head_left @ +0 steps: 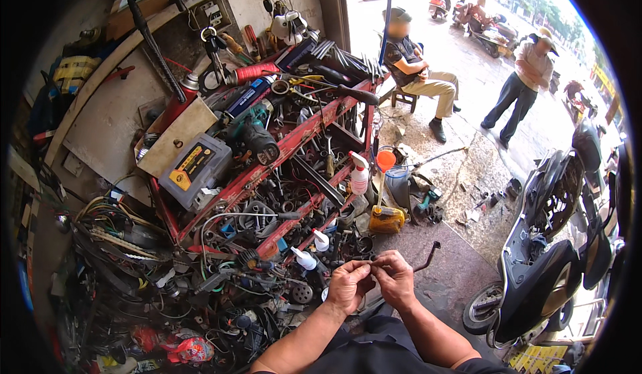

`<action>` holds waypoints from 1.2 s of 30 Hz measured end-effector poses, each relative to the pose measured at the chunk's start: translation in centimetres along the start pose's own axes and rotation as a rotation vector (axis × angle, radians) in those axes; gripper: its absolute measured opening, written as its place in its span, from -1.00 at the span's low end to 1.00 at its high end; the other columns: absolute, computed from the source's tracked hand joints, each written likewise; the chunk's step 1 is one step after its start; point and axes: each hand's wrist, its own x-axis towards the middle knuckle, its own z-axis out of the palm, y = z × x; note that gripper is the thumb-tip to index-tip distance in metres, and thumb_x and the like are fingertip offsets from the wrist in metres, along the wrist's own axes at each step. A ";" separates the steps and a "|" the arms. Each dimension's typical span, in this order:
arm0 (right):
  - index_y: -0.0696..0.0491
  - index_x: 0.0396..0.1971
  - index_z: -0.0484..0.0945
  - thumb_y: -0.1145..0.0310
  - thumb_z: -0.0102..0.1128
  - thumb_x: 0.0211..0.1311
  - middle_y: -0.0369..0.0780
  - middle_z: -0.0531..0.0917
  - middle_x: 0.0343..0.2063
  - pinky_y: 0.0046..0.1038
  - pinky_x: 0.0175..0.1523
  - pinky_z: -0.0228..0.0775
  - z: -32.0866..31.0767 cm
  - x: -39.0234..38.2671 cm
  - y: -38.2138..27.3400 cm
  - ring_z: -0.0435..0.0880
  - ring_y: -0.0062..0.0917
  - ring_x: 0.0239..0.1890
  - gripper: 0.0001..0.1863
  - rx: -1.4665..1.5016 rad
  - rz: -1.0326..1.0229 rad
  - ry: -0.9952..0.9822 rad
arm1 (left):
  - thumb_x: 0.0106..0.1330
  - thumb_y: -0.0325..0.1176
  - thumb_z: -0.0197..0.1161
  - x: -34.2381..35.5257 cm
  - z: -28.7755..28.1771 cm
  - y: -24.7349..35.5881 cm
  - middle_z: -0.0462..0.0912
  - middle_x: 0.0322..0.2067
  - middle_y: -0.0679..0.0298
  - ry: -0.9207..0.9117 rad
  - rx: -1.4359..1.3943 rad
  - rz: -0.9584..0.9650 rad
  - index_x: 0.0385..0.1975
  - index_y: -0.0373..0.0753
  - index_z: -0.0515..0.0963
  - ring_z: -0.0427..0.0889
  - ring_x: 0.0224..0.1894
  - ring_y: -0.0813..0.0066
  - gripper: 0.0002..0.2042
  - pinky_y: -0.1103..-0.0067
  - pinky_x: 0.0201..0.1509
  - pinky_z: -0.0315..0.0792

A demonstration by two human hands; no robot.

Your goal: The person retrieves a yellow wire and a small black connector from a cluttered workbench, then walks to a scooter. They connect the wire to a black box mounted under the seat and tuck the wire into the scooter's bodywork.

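Together, left hand (349, 288), right hand (396, 282) — bent rod (428, 258) (dark) just beside.

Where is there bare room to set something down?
Barest is the speckled reddish-grey floor between the yellow plastic jug and the black-and-silver scooter. The red metal rack and the area left of the left hand are crowded with parts.

Scuffed red rack (297, 140), 1 grey case (195, 170), teal/blk pwr tool (258, 141) atop, floor (455, 257) w/ 1 yellow jug (386, 221)
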 end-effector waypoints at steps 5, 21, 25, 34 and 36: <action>0.14 -0.38 0.57 0.69 0.25 0.06 -0.21 0.54 -0.30 -0.54 -0.23 0.50 0.7 -0.2 -0.4 0.60 -0.52 -0.28 -0.85 -0.056 -0.042 -0.033 | 0.32 -0.55 0.15 -0.2 -0.5 0.6 0.65 -0.38 0.24 0.019 0.081 0.063 -0.30 -0.29 0.59 0.62 -0.37 0.45 -0.92 0.50 -0.19 0.56; 0.17 -0.34 0.55 0.45 0.34 0.15 -0.21 0.60 -0.48 -0.54 -0.34 0.47 2.2 9.9 -6.1 0.61 -0.63 -0.42 -0.84 -0.265 -0.046 -0.427 | 0.27 -0.49 0.27 -1.0 -2.8 3.4 0.57 -0.50 0.34 0.006 0.353 0.071 -0.34 -0.30 0.54 0.53 -0.53 0.62 -0.94 0.68 -0.40 0.44; 0.14 -0.41 0.59 0.44 0.19 0.10 -0.02 0.61 -0.46 -0.20 -0.27 0.46 9.0 22.1 -10.0 0.62 -0.10 -0.36 -0.90 -0.481 -0.612 -0.470 | 0.25 -0.54 0.22 -1.7 -4.4 3.3 0.52 -0.53 0.29 0.015 0.306 0.119 -0.34 -0.32 0.50 0.51 -0.52 0.55 -0.95 0.59 -0.35 0.49; 0.12 -0.34 0.70 0.32 0.30 0.01 0.00 0.70 -0.28 -0.24 -0.05 0.54 21.6 36.0 -11.1 0.70 -0.18 -0.15 -0.77 -1.427 -0.347 -0.555 | 0.27 -0.56 0.12 -6.5 -10.5 4.6 0.51 -0.47 0.26 0.205 0.125 0.158 -0.36 -0.27 0.44 0.44 -0.52 0.57 -0.96 0.54 -0.39 0.43; 0.12 -0.34 0.70 0.31 0.30 0.01 0.00 0.70 -0.27 -0.24 -0.04 0.54 22.4 36.9 -10.3 0.70 -0.18 -0.15 -0.77 -1.472 -0.324 -0.536 | 0.27 -0.56 0.12 -7.4 -11.5 5.2 0.52 -0.47 0.25 0.253 0.125 0.177 -0.36 -0.27 0.44 0.44 -0.52 0.58 -0.96 0.55 -0.39 0.44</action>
